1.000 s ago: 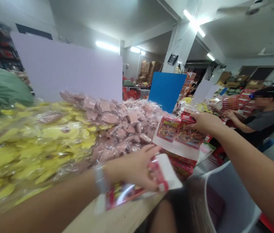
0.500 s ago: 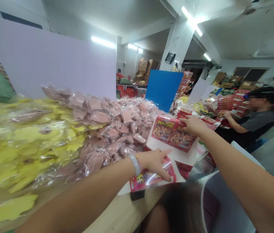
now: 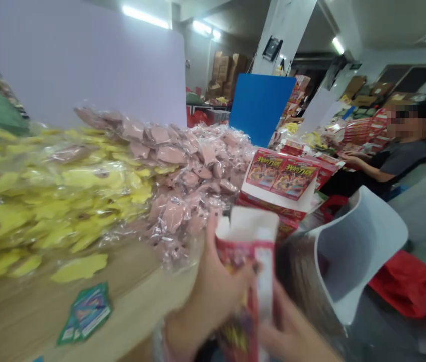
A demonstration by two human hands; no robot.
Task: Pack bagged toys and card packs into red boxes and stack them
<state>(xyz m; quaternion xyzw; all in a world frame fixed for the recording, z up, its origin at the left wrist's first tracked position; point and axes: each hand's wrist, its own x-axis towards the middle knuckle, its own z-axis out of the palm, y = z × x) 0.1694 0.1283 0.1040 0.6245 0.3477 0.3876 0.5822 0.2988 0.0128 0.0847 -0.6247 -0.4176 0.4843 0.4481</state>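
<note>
Upright between both hands is a red printed cardboard box (image 3: 239, 251) with its white top flaps open. My left hand (image 3: 213, 281) grips it from the left, thumb across the printed front. On the right lower side, my right hand (image 3: 278, 322) is closed around the box's edge, blurred by motion. Beyond the box stands a red display carton (image 3: 273, 201), with two small printed boxes (image 3: 280, 173) on top of it. Left of my left hand, some green-edged cards (image 3: 87, 311) lie on the wooden table (image 3: 141, 291).
Heaps of yellow cut-out shapes (image 3: 58, 201) and pink ones in clear bags (image 3: 186, 176) cover the table's far part. A purple panel (image 3: 103, 60) and a blue panel (image 3: 261, 105) stand behind. At right are a pale plastic chair (image 3: 356, 251), a red bag (image 3: 409, 284) and a seated person (image 3: 401, 151).
Both hands have come back from the printed boxes toward me and now hold an open-topped red box. The view has tilted down, bringing the cards on the table into sight.
</note>
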